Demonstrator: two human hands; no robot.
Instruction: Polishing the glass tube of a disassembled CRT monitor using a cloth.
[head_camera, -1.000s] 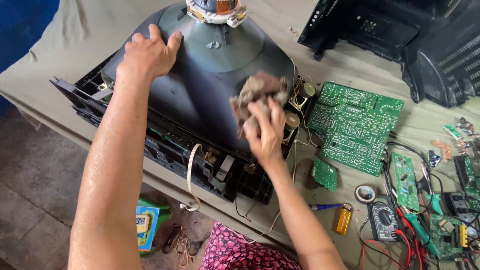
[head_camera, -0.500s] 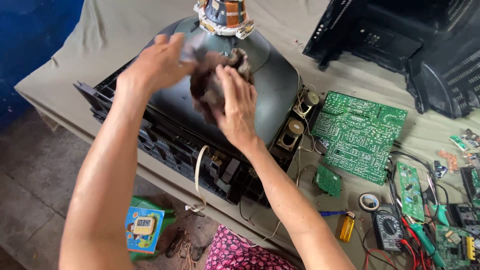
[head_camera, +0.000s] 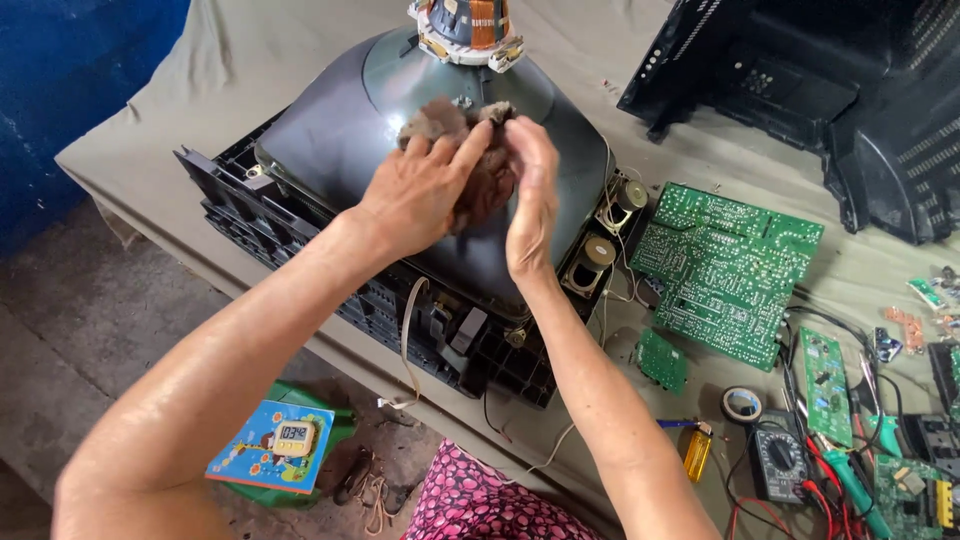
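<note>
Both hands are bunched on a grubby brown rag (head_camera: 478, 165) high on the dark glass funnel of a picture tube (head_camera: 330, 150) lying face-down on the desk (head_camera: 180, 110). Left hand (head_camera: 420, 195) has its fingers curled, pinching the cloth; right hand (head_camera: 530, 200) presses it with fingers together. Probably best to wipe gently, clear of the copper yoke (head_camera: 465, 25) and the green circuit board (head_camera: 725, 270) beside it.

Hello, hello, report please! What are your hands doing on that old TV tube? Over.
Left hand and right hand both grip the brown rag. Rag pressed on the grey picture tube. Nothing in between.
</note>
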